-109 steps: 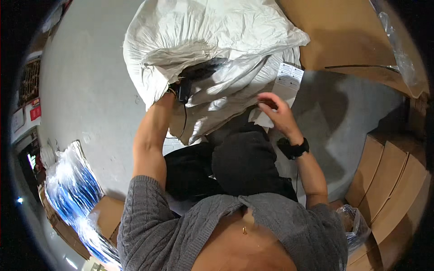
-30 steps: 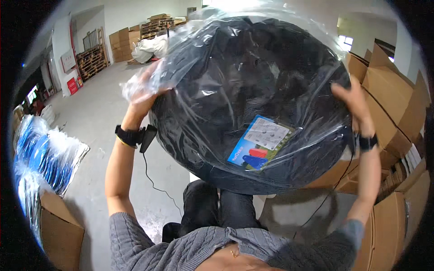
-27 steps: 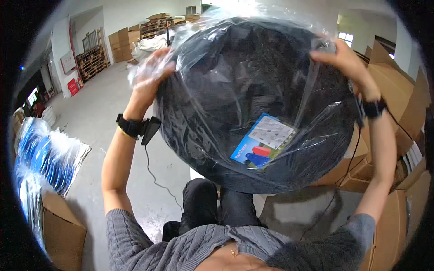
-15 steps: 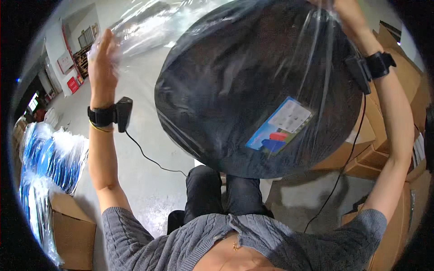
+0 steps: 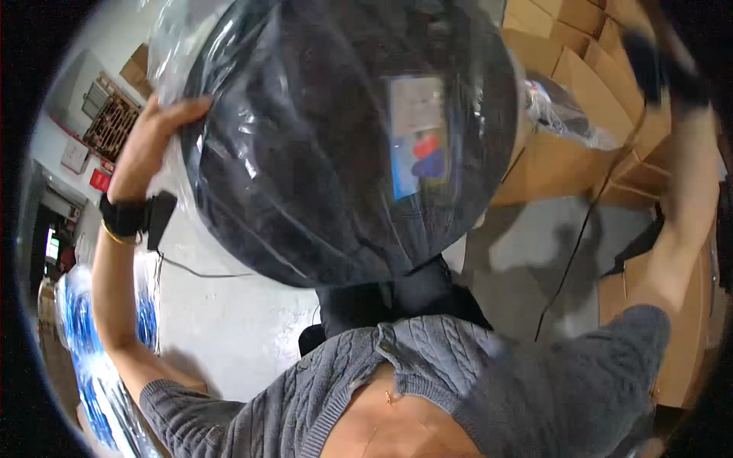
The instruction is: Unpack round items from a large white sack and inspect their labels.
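Swinging away from the upper right of the round black bundle (image 5: 328, 160), the right hand (image 5: 634, 19) had gone out toward the upper right edge of the view, while the left hand (image 5: 153, 133) had come in against the bundle's left rim. Grey floor (image 5: 206, 313) spread underneath, and cardboard boxes (image 5: 573, 172) crowded the right side, one bearing a smaller wrapped item (image 5: 561, 111). Sheathed in clear plastic wrap (image 5: 172, 46), the bundle was raised before the person's chest, its lower edge over the dark trousers (image 5: 355, 309); whether it touched the legs could not be told. A blue plastic-wrapped stack (image 5: 85, 313) lay at far left. The left hand gripped the rim, thumb stretched across the front, fingers hard to make out. Motion blurred the right hand, so its opening and any hold could not be told. On the bundle's face, a colourful label (image 5: 418, 137) stood almost upright. Dark wrist straps (image 5: 126, 217) circled both wrists, and a thin black cord (image 5: 565, 282) hung at right.
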### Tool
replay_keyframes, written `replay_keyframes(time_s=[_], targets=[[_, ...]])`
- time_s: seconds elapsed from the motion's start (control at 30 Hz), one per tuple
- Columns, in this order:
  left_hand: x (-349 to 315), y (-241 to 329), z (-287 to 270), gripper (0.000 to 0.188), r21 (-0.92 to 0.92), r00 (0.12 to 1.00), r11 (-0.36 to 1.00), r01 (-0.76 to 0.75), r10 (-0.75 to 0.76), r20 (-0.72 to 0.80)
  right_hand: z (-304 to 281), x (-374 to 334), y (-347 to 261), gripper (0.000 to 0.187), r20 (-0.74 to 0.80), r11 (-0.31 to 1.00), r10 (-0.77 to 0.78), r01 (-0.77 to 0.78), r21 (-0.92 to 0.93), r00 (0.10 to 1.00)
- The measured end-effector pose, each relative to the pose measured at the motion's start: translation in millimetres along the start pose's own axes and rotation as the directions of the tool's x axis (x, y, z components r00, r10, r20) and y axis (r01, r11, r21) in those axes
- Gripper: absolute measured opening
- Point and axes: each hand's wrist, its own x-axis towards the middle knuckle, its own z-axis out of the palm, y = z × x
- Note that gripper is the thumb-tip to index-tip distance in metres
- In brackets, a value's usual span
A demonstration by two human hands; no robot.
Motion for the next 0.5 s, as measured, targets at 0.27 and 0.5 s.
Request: replay_keyframes(time_s=[0.27, 0.5], targets=[[-109.3, -166.0, 73.8, 0.03, -0.137, 0.849, 0.851, 0.507, -0.466, 0.249, 163.1, -376.7, 146.4, 0.059, 0.453, -0.047, 0.888, -0.964, 0.262, 0.08], [-172.6, -190.7, 159.5, 0.031, -0.683, 0.454, 0.004, 0.73, -0.75, 0.482, 158.1, -383.6, 190.5, 0.065, -0.006, 0.275, 0.955, -0.876, 0.395, 0.297]])
